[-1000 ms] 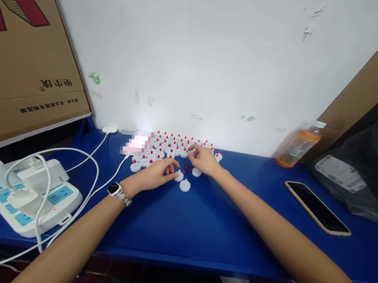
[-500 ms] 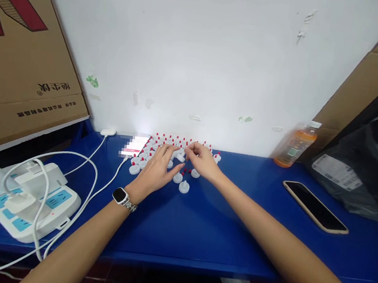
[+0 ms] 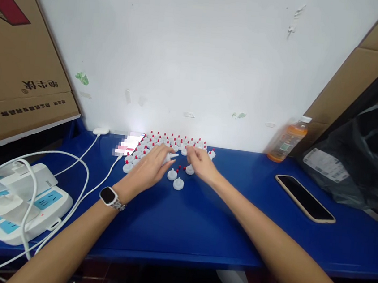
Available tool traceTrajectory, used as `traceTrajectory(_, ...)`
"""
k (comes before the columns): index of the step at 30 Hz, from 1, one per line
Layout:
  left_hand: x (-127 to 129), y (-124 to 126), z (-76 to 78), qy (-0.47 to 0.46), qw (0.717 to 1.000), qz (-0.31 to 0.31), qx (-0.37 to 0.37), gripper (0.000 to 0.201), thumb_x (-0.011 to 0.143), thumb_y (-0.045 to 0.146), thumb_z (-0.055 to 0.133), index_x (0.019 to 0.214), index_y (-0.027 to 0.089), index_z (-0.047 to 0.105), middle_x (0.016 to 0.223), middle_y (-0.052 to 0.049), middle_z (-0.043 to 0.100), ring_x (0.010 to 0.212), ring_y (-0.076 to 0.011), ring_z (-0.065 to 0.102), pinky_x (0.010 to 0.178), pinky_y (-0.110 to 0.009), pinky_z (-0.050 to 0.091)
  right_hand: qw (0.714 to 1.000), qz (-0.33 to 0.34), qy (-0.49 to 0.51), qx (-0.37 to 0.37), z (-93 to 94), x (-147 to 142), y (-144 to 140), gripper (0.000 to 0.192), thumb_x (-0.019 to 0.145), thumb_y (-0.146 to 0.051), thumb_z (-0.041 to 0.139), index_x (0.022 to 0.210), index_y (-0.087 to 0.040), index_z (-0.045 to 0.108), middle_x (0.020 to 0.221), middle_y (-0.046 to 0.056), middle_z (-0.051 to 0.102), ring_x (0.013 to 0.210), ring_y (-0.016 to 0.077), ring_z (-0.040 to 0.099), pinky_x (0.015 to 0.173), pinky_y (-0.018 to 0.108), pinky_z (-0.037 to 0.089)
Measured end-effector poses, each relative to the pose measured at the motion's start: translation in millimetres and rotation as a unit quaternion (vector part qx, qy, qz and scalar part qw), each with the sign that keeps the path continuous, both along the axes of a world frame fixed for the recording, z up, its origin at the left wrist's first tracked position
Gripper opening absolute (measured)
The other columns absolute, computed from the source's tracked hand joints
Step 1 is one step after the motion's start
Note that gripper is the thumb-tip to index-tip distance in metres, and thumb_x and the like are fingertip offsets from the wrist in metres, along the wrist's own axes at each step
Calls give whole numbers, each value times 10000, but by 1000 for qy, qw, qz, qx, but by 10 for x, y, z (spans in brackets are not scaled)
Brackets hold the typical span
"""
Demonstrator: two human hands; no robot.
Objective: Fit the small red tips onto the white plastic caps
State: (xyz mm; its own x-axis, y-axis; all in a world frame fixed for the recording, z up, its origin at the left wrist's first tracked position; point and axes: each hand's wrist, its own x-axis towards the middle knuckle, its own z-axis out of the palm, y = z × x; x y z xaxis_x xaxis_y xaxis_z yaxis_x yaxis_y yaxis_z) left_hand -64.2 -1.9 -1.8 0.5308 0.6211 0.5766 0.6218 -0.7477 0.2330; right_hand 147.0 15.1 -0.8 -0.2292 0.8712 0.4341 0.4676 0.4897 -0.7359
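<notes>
My left hand (image 3: 150, 165), with a watch on its wrist, closes thumb and fingers on a white nozzle cap (image 3: 171, 156) whose thin tip points right. Just right of that tip, my right hand (image 3: 202, 162) is pinched shut; what lies between its fingertips is too small to make out. A few loose red tip caps (image 3: 179, 167) lie on the table between the hands. Nearer me stand white nozzle caps with bare tips, one of them at the front (image 3: 178, 184). Behind my hands, rows of white nozzle caps (image 3: 127, 167) carry red tips.
A lit phone (image 3: 132, 142) lies left of the rows, on a white cable. The power strip (image 3: 16, 204) with looped cables takes up the table's left side. On the right are a dark phone (image 3: 304, 198), an orange drink bottle (image 3: 288, 140) and a black plastic bag (image 3: 359, 155).
The white nozzle cap between my hands is now gripped in my left fingers, its tip pointing right. My right hand has drawn slightly to the right. The whole view has shifted a little.
</notes>
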Motion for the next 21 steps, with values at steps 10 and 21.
traceTrajectory(10, 22, 89, -118, -145, 977, -21, -154, 358, 897, 418, 665, 1180, 244, 532, 1162, -39, 671, 982, -199, 641, 800, -320, 505, 979, -2, -193, 70, -99, 125, -2, 162, 878, -358, 633, 905, -214, 700, 823, 29, 618, 862, 195, 537, 855, 357, 351)
traceTrajectory(21, 152, -7, -99, -121, 986, -17, -111, 334, 853, 463, 712, 1054, 218, 608, 1003, -26, 652, 870, -179, 586, 735, -305, 458, 987, 121, 66, -86, -12, 106, -124, 160, 824, -319, 659, 807, -168, 609, 698, -1, 623, 601, 107, 528, 578, 239, 413)
